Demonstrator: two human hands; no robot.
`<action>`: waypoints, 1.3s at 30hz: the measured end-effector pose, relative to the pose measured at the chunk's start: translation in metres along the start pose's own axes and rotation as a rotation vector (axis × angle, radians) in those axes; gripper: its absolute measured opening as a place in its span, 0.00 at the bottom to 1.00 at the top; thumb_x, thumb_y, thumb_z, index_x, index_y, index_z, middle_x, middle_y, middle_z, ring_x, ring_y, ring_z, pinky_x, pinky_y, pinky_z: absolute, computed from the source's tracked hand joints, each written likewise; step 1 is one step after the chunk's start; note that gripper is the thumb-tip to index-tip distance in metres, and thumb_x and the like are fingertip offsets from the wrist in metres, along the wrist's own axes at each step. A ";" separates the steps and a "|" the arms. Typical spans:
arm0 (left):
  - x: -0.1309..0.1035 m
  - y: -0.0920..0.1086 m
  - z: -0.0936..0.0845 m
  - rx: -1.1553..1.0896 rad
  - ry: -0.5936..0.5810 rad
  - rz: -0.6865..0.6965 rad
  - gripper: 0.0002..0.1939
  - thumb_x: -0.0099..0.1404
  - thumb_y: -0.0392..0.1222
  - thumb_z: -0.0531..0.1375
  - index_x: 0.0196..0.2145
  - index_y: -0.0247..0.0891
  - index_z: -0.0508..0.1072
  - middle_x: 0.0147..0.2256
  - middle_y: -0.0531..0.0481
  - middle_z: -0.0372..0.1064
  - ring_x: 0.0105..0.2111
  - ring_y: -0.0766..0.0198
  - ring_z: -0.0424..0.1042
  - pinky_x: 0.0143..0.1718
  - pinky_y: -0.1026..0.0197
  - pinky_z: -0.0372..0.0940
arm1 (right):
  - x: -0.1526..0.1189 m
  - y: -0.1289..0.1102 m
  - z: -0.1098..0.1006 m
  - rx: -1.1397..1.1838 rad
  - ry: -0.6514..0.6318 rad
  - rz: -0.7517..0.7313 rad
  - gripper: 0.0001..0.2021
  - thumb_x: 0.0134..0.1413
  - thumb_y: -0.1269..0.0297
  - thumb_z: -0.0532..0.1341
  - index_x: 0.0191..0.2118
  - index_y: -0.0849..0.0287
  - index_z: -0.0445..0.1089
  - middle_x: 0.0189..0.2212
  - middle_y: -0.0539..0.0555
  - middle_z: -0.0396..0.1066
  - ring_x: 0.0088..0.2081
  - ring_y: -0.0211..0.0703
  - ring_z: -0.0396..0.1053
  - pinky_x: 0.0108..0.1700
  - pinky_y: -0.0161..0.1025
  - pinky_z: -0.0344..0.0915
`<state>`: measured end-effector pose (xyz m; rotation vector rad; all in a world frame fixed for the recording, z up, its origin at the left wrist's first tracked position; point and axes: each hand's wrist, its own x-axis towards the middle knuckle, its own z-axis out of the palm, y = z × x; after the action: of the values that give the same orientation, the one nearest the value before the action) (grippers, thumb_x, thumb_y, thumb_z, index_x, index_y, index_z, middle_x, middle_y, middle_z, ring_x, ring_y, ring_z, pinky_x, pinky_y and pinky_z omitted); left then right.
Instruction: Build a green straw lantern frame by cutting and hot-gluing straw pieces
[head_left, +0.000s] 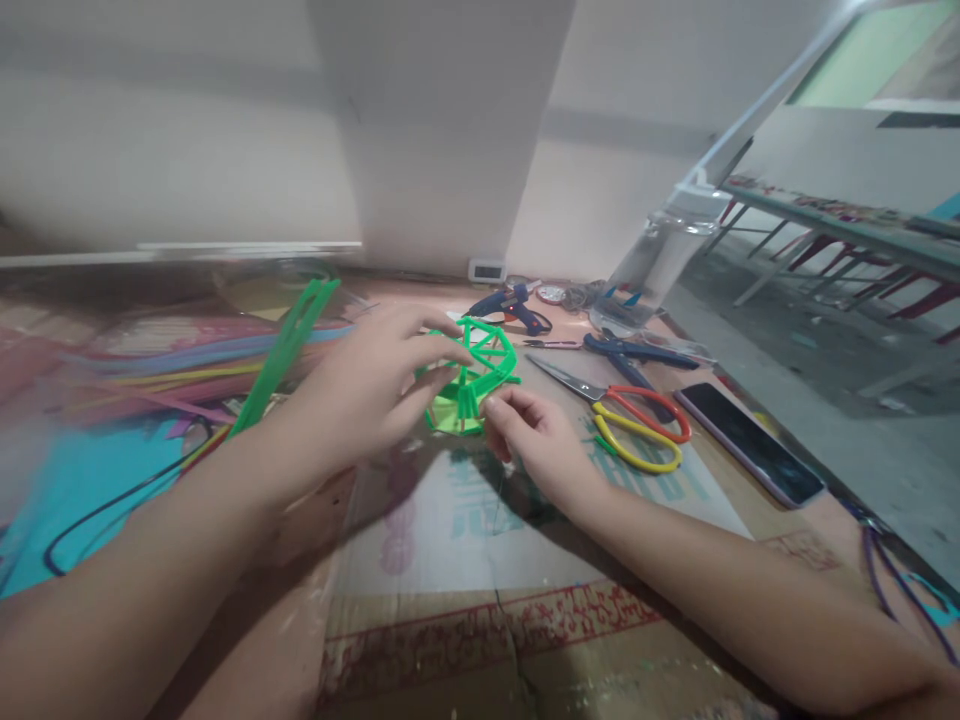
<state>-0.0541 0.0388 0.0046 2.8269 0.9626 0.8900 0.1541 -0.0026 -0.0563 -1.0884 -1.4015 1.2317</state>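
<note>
A bright green wheel-shaped craft (487, 375), with spokes and a yellow-green base, stands near the middle of the table. My left hand (397, 375) reaches over its left side, fingers curved around the rim and the thumb lower down. At its lower right edge, my right hand (532, 430) is closed in a pinch; what lies between those fingertips is hidden. Under both hands spreads a whitish printed sheet (420, 540). Right of the craft lie scissors (637, 440) with one red and one yellow handle loop, blades pointing toward it.
Behind the craft rests a blue glue gun (510, 305). Dark blue pliers (637, 352), a clear bottle (652, 260) and a phone (750, 445) line the right side. Green strips (281, 360), coloured sticks and a blue sheet (90, 490) lie left. A wall stands behind.
</note>
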 end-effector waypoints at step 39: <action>0.004 -0.010 0.006 0.118 -0.102 0.237 0.13 0.75 0.39 0.54 0.44 0.42 0.80 0.39 0.48 0.80 0.43 0.55 0.74 0.50 0.53 0.64 | 0.001 0.001 0.004 0.075 0.002 0.039 0.17 0.54 0.48 0.67 0.30 0.56 0.66 0.18 0.43 0.63 0.19 0.33 0.57 0.23 0.33 0.54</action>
<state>-0.0539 0.0498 -0.0007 3.1009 0.7014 0.7188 0.1501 -0.0018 -0.0571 -1.0697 -1.3275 1.3004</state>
